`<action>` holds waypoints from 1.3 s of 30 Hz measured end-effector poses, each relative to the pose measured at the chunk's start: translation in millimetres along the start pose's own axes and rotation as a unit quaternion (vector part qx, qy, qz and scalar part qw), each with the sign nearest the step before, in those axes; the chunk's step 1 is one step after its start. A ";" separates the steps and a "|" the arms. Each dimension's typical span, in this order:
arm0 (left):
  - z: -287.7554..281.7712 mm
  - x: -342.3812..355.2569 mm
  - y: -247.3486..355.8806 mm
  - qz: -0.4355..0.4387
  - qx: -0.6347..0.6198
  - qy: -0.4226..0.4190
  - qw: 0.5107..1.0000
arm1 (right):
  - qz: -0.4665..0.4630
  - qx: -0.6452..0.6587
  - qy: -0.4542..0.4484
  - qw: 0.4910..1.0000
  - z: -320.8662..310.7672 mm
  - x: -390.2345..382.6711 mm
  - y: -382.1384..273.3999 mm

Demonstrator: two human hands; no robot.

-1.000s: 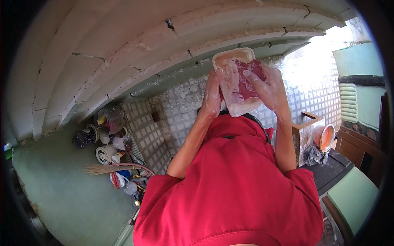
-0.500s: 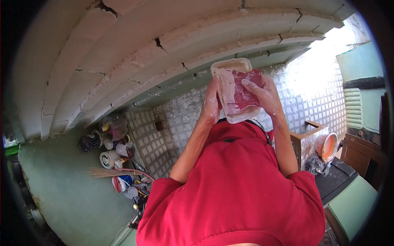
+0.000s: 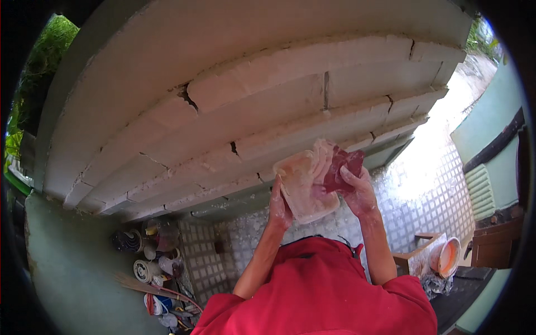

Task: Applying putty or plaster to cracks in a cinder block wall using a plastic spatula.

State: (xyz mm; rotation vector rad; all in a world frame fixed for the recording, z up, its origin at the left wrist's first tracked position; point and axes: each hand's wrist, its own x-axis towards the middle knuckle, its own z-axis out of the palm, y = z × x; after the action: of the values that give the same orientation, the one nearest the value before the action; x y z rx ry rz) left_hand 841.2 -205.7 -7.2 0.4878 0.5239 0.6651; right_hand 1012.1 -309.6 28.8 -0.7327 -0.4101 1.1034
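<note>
My left hand grips the left side of a whitish plastic tub smeared with pale paste. In my right hand is a flat dark-red scraper, thumb pressed on its face and the other fingers mostly hidden behind it. A thick lump of pinkish-white paste clings to the scraper's left edge, over the tub's right side. Both hands are dusted with white. Ahead of them stands a wall with stepped ledges, pale and cracked in several places.
Buckets, a straw broom and other clutter lie along the green wall at left. To the right, an orange-lined bucket stands by crumpled plastic and a wooden frame. Tiled floor stretches behind the tub.
My view has tilted up toward the ledges. The scraper has come up from inside the tub to its right edge, now carrying a lump of paste.
</note>
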 end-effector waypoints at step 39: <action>-61.8 -53.0 30.7 0.087 -0.035 0.080 0.992 | -0.713 -0.601 -0.034 0.360 -13.7 210.5 -126.5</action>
State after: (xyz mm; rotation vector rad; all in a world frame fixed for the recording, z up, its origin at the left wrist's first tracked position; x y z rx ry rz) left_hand 755.3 -205.2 -21.0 0.4188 0.6115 0.8919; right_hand 1190.2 -154.8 98.2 -1.0788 -1.5979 -1.1662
